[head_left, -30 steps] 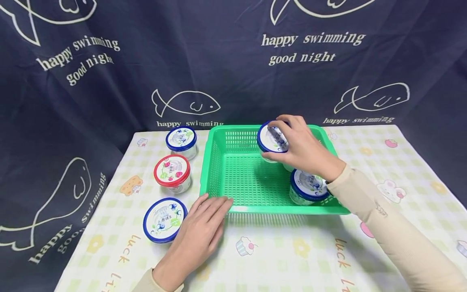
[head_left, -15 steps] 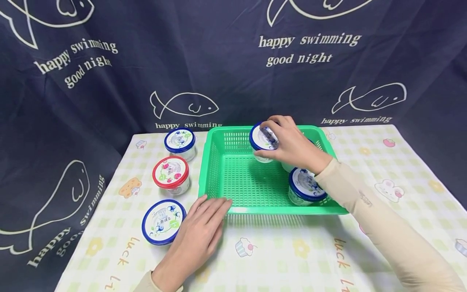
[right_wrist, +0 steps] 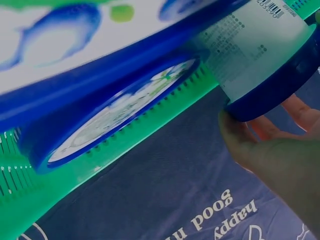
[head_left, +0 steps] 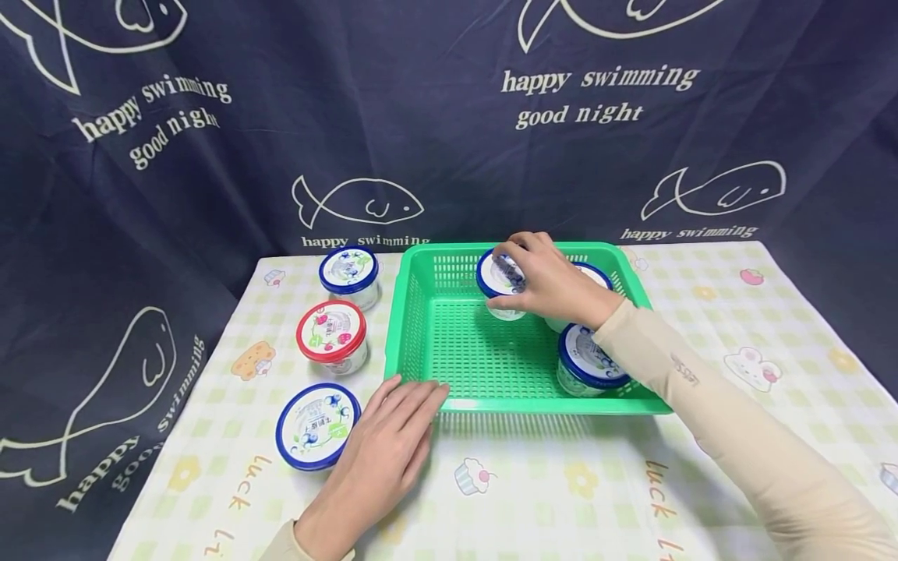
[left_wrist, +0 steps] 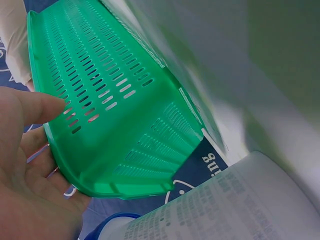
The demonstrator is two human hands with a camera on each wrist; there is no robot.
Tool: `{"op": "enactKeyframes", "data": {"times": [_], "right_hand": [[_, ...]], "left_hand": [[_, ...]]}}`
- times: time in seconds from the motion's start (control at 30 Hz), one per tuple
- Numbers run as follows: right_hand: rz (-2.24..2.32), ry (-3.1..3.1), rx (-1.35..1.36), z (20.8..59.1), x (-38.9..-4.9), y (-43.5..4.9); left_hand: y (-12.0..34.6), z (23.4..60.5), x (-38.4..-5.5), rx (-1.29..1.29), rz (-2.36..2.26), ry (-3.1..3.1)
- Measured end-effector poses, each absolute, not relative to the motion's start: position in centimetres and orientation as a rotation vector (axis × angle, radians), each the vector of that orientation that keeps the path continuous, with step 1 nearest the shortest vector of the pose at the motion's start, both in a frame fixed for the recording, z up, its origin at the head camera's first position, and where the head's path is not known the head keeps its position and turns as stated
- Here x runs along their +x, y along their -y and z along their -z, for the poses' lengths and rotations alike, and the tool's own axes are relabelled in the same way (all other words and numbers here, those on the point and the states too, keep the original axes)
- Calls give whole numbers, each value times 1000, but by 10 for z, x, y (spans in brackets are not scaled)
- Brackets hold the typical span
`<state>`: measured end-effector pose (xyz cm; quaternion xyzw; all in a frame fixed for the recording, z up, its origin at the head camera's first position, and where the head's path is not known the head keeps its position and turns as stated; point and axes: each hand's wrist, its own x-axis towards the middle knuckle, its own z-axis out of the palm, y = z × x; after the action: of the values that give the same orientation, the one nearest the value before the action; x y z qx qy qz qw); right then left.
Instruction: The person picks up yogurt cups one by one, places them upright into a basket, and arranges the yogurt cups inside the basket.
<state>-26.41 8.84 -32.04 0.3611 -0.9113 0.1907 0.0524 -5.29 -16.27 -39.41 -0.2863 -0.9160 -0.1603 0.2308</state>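
Tub of pale plastic with a blue-rimmed round lid [head_left: 313, 428] at the near left, partly hidden behind a left hand [head_left: 384, 444]. Beyond, a similar tub with a red-rimmed, berry-printed lid [head_left: 331, 331], then a farther blue-lidded tub [head_left: 348, 270], all upright on a surface with a pale checked cloth [head_left: 526, 483], probably for easy reach beside a green perforated plastic basket [head_left: 394, 327].

Left fingers draped over the basket's near left corner, thumb against the outer wall, lightly clasping, presumably to stop sliding. Inside, toward the back, a lifted-or-resting blue-lidded tub [head_left: 491, 269], impossible to tell which, in the grasp of a right hand [head_left: 550, 276]; fingers and thumb around the lid's edge from above, likely for firm purchase with the base left free. Farther right, a half-hidden blue-lidded tub [head_left: 592, 273], then a near-corner blue-lidded tub [head_left: 592, 358], lid up, grouped close to the end wall perhaps for steadiness.
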Motion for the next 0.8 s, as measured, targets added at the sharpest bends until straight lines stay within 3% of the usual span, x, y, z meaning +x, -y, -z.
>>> {"op": "enactKeyframes", "data": {"times": [0.8], "right_hand": [[-537, 2887, 1203, 329, -276, -91]], "left_hand": [[162, 393, -52, -772, 436, 2542]]}}
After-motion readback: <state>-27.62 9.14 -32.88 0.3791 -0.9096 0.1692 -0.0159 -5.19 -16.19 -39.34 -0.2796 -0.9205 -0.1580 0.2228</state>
